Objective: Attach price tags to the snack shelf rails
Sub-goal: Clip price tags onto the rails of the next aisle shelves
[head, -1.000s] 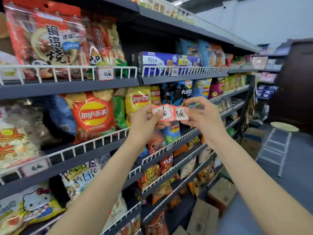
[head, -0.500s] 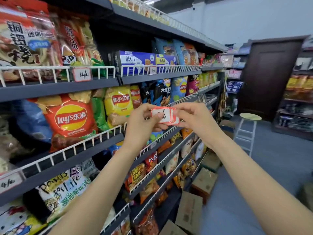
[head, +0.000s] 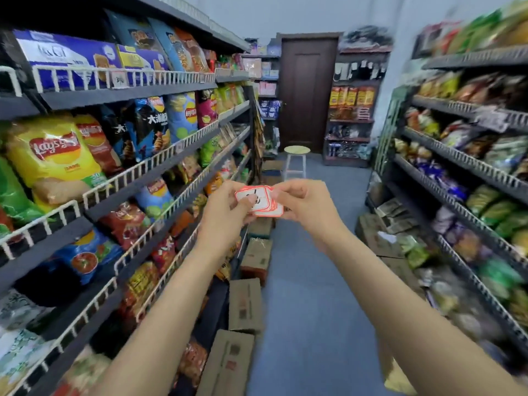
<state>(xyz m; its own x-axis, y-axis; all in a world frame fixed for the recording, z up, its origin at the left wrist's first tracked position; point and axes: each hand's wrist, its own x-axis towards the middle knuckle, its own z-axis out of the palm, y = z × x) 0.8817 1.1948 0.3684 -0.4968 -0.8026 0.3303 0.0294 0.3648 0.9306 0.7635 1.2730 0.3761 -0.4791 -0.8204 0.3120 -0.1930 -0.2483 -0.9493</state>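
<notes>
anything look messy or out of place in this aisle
Cardboard boxes sit in a loose row on the floor along the foot of the left shelving, some turned at angles. A stool stands mid-aisle before the door. The price tags, held in both hands, form an uneven fan.

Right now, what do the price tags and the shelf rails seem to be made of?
Price tags: probably thin matte card or paper, flat, red-edged, stacked. Shelf rails: likely white-coated metal wire, thin bars in a grid. Blur leaves the finish uncertain.
</notes>
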